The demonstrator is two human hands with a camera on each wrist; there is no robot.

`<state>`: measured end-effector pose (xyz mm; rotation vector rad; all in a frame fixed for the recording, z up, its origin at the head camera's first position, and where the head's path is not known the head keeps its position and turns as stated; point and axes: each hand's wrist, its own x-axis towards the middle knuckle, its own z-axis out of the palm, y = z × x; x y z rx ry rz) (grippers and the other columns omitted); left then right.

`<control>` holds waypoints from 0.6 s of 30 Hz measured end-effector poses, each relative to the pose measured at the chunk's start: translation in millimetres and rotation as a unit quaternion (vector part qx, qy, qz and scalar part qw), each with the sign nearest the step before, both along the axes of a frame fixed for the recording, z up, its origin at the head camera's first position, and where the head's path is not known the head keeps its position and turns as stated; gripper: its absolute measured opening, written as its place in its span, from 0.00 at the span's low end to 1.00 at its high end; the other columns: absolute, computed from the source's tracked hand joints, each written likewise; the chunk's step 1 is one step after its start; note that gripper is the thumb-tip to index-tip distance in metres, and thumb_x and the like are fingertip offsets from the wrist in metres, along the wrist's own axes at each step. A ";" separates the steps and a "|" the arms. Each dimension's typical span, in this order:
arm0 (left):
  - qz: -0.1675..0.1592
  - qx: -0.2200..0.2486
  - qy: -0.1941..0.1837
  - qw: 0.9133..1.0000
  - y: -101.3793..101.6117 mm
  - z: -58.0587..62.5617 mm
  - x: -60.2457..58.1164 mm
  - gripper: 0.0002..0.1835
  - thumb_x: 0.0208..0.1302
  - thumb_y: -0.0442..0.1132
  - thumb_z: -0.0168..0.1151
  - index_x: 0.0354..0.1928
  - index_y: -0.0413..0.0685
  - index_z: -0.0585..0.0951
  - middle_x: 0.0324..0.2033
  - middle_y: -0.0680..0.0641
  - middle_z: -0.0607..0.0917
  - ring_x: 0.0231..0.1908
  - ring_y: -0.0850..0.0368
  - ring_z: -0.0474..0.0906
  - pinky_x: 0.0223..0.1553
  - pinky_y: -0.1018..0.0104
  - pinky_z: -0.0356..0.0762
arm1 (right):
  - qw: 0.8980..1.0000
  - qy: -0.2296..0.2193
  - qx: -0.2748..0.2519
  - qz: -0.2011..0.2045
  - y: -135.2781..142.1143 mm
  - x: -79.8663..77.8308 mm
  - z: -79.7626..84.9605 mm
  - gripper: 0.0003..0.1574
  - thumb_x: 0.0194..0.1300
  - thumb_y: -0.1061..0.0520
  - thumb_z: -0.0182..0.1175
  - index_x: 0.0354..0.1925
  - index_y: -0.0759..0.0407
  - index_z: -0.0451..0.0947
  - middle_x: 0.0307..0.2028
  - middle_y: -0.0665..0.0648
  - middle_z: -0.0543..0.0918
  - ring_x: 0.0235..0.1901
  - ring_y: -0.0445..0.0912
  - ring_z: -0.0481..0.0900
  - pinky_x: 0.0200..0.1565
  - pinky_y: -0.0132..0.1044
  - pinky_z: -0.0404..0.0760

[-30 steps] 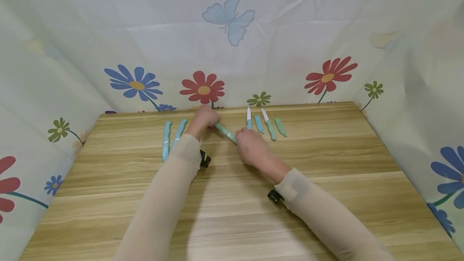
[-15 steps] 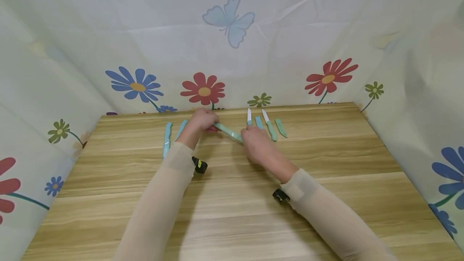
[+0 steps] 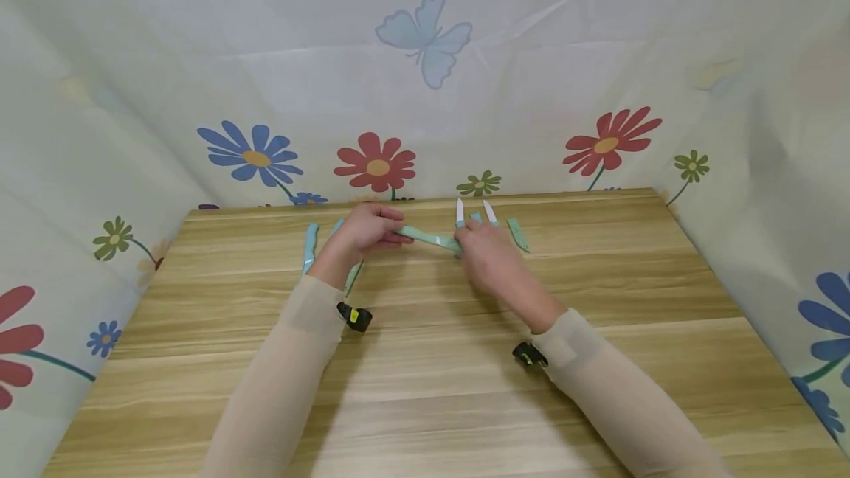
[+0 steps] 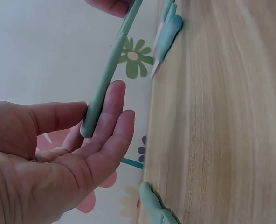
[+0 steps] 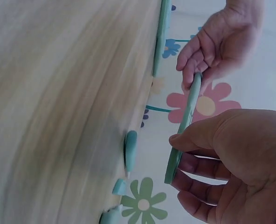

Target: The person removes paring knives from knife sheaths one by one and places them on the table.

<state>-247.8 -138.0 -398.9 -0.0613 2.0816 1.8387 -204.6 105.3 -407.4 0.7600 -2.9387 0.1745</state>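
Observation:
A green knife (image 3: 427,237) in its sheath is held up between both hands, roughly level, above the back of the table. My left hand (image 3: 365,233) pinches the handle end (image 4: 93,114) between thumb and fingers, as the left wrist view shows. On the sheathed end (image 5: 174,161), my right hand (image 3: 493,260) grips with thumb and fingers. No bare blade shows between the hands. Behind my right hand lie two bare knives with white blades (image 3: 460,211) (image 3: 490,212), their handles mostly hidden. A green sheath (image 3: 518,234) lies just right of them; a blue sheath (image 3: 475,217) is partly covered.
Left of my left hand lie a blue sheathed knife (image 3: 310,248) and a second blue handle (image 3: 339,224), partly hidden. A green sheathed knife (image 3: 354,277) shows beside my left wrist. A flowered cloth (image 3: 425,109) hangs along the wooden table's (image 3: 425,389) back edge.
Both hands have shifted, the right one rightward and the left slightly left, and the green knife has turned nearer level. My right hand now covers more of the bare knives' handles.

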 end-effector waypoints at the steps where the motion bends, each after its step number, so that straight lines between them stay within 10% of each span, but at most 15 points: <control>1: -0.002 0.001 0.002 1.000 0.1 0.8 2.0 0.21 0.81 0.31 0.56 0.69 0.25 0.72 0.53 0.32 0.85 0.46 0.47 0.91 0.65 0.41 0.76 | 1.000 0.002 -0.005 0.001 1.7 0.1 0.8 0.12 0.73 0.59 0.68 0.52 0.62 0.85 0.50 0.60 0.85 0.48 0.57 0.84 0.51 0.52 0.83; 13: -0.002 0.057 -0.008 0.998 1.3 2.0 21.1 0.16 0.79 0.30 0.58 0.63 0.28 0.74 0.50 0.34 0.84 0.48 0.44 0.90 0.64 0.43 0.77 | 0.998 0.027 -0.051 -0.006 20.0 3.6 8.1 0.17 0.72 0.62 0.65 0.58 0.61 0.85 0.51 0.60 0.85 0.52 0.61 0.82 0.59 0.68 0.77; 18: -0.002 0.082 -0.007 0.997 2.3 0.4 29.5 0.17 0.79 0.30 0.58 0.63 0.28 0.72 0.50 0.35 0.84 0.51 0.44 0.90 0.62 0.48 0.79 | 0.997 0.032 -0.068 0.000 24.2 4.9 10.1 0.17 0.72 0.62 0.65 0.58 0.60 0.85 0.52 0.59 0.84 0.53 0.59 0.81 0.55 0.59 0.79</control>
